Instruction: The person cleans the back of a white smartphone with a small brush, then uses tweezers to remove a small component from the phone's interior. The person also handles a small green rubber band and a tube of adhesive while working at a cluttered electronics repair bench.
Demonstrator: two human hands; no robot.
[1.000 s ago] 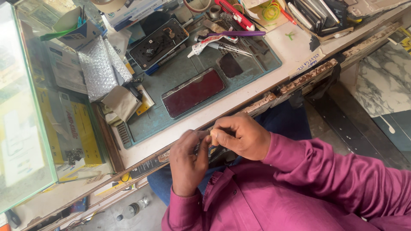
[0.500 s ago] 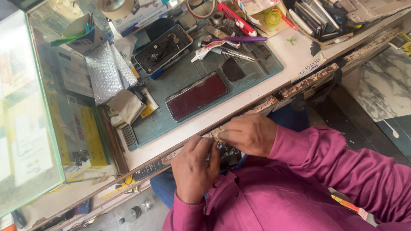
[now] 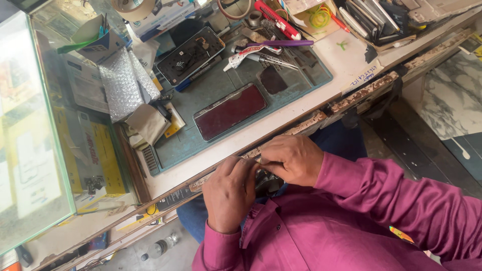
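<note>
My left hand (image 3: pixel 228 193) and my right hand (image 3: pixel 292 159) meet just below the workbench's front edge (image 3: pixel 301 125), over my lap. Both have their fingers closed around a small dark part (image 3: pixel 264 180) held between them; most of it is hidden by the fingers. Both sleeves are magenta. On the bench above my hands, a phone with a dark red screen (image 3: pixel 230 110) lies flat on a blue-green work mat (image 3: pixel 301 75). A second phone, opened up (image 3: pixel 191 55), lies at the mat's far left corner.
Hand tools and tweezers (image 3: pixel 261 52) lie at the back of the mat. Bubble wrap (image 3: pixel 120 83) and small boxes crowd the left side beside a glass display case (image 3: pixel 30 125). A tape roll (image 3: pixel 133 7) sits at the back. A plastic bottle (image 3: pixel 158 248) lies on the floor.
My hands have stayed together at the bench edge, fingers shifting slightly on the small part. A thin dark tool seen in my right hand a second ago no longer shows.
</note>
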